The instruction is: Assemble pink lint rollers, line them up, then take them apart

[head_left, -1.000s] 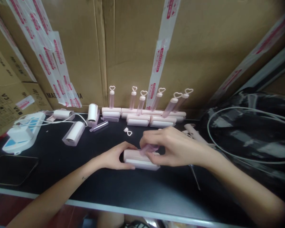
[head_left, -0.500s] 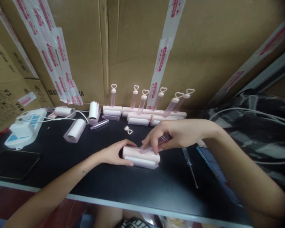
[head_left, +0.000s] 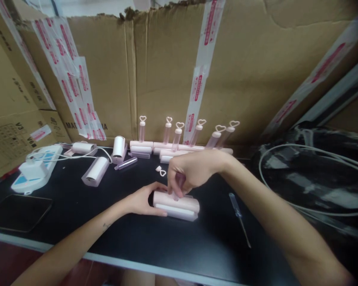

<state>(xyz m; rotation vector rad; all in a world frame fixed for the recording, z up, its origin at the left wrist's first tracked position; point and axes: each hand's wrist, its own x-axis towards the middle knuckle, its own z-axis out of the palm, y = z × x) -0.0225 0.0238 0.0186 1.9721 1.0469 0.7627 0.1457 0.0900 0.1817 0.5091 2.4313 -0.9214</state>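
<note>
Black table (head_left: 131,242), six heart-topped tubes (head_left: 142,133)

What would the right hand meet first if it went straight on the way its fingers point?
Most likely the pink cylinder in the left hand: the right hand points down at it, pinching a purple tube. Any gap is hard to judge.
</note>
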